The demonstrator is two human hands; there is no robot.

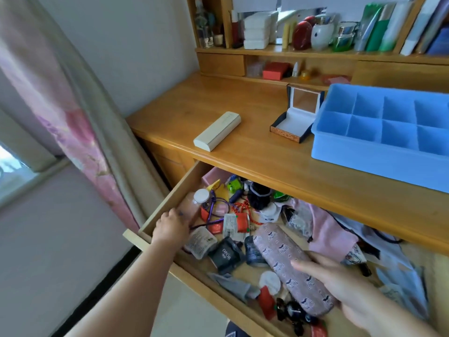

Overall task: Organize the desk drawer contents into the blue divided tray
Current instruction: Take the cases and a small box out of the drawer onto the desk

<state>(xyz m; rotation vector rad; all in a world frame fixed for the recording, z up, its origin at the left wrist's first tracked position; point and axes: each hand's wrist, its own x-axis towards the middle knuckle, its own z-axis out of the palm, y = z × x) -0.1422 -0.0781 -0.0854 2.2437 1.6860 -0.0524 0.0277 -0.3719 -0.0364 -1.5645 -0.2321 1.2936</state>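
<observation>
Head view: wooden desk (243, 152) with a shelf unit along its rear edge, a curtain (73, 122) to the left, and an open drawer (170, 195) below the desktop's front edge.

On the desktop, the blue divided tray (384, 147) sits at the right, near the front edge; the compartments that show hold nothing. An open jewellery box (295, 117) stands just beside the tray's left wall. A cream case (217, 131) lies well apart, toward the left edge.

Drawer contents are mixed: a white-capped bottle (198, 200) near the left wall, a patterned pink case (291, 268) lying diagonally at centre, a dark pouch (226, 256) just left of it, pink cloth (328, 229) toward the right.

Left hand (171, 224) is inside the drawer's front left corner, fingers curled down beside the bottle; whether it grips anything cannot be told. Right hand (340, 283) lies on the patterned pink case, fingers straight and slightly spread.
</observation>
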